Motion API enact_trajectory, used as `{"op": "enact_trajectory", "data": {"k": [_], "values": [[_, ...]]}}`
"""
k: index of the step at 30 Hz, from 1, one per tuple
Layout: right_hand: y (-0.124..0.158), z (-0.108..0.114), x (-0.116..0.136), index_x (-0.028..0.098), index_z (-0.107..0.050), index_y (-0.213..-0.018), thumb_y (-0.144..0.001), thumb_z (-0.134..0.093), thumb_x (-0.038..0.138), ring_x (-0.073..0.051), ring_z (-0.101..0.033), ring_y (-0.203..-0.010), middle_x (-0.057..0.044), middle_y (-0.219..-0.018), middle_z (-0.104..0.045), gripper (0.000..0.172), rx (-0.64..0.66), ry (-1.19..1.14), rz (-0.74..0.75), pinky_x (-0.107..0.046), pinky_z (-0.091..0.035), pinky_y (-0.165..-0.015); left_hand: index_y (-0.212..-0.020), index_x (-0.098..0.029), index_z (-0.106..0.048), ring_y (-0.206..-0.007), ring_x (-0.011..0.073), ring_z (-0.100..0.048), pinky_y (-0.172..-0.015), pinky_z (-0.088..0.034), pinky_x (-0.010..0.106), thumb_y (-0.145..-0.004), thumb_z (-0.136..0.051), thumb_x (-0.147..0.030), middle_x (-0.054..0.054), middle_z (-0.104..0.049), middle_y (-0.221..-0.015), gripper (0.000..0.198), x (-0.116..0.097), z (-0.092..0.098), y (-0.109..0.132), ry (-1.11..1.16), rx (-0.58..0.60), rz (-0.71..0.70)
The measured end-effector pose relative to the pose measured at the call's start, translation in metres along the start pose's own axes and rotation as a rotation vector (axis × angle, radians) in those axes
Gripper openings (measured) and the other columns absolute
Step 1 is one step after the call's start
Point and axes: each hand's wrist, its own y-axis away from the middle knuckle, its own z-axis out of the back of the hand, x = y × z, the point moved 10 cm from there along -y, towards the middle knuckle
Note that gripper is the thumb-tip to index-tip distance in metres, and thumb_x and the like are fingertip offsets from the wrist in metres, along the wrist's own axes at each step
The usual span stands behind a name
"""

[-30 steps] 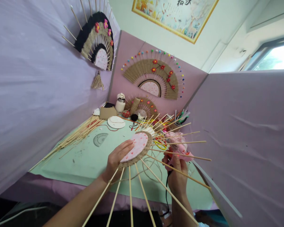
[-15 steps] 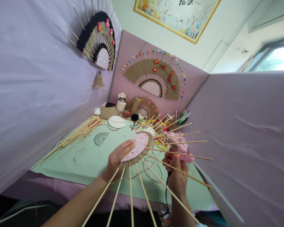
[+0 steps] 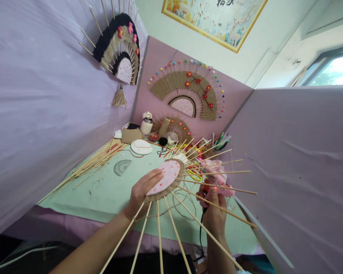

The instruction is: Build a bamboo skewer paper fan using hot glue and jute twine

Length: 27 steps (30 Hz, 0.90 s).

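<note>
A half-round fan base, covered in pink dotted cloth and edged with twine, has thin wooden sticks fanning out toward the right and the front. My left hand grips its left end, fingers over the cloth. Behind the sticks at the right, my right hand is wrapped round a pink tool with a small red light and a black cord. Loose twine loops below the fan between my hands. The tool's tip is hidden behind the sticks.
Loose sticks lie at the table's left. A protractor, a white disc, cardboard and a white bottle stand or lie farther back. Yellow-handled scissors are behind the fan. Finished fans hang on the partitions.
</note>
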Motion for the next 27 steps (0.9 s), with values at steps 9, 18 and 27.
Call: {"op": "enact_trajectory", "data": {"k": [9,18,27], "values": [[0.0005,-0.0019,0.0008,0.015,-0.062,-0.093,-0.077,-0.065,0.05,-0.005,-0.038,-0.048,0.001,-0.068,-0.051,0.038,0.028,-0.008,0.014,-0.02,-0.027,-0.043,-0.131,-0.02,-0.052,-0.121,0.0221,-0.052,-0.103,-0.045,0.039,-0.092,-0.046,-0.022,0.012,-0.057,-0.129,0.039,-0.0023,0.0005,-0.0016,0.009,-0.009,-0.023],[0.0005,-0.0026,0.0027,0.015,-0.06,-0.091,-0.078,-0.062,0.053,-0.005,-0.035,-0.047,0.001,-0.067,-0.049,0.04,0.038,0.032,0.025,-0.02,-0.026,-0.042,-0.132,-0.021,-0.051,-0.122,0.022,-0.052,-0.102,-0.045,0.04,-0.093,-0.046,-0.021,0.012,-0.057,-0.129,0.039,-0.0019,-0.0003,-0.0007,0.009,-0.001,-0.016],[0.0001,-0.0029,0.0025,0.015,-0.06,-0.09,-0.078,-0.063,0.053,-0.005,-0.036,-0.047,0.003,-0.067,-0.047,0.039,0.046,0.009,0.024,-0.02,-0.025,-0.042,-0.131,-0.019,-0.052,-0.121,0.0225,-0.053,-0.102,-0.045,0.04,-0.092,-0.047,-0.021,0.014,-0.057,-0.129,0.039,-0.0017,-0.0006,-0.0002,-0.01,0.005,-0.018]]}}
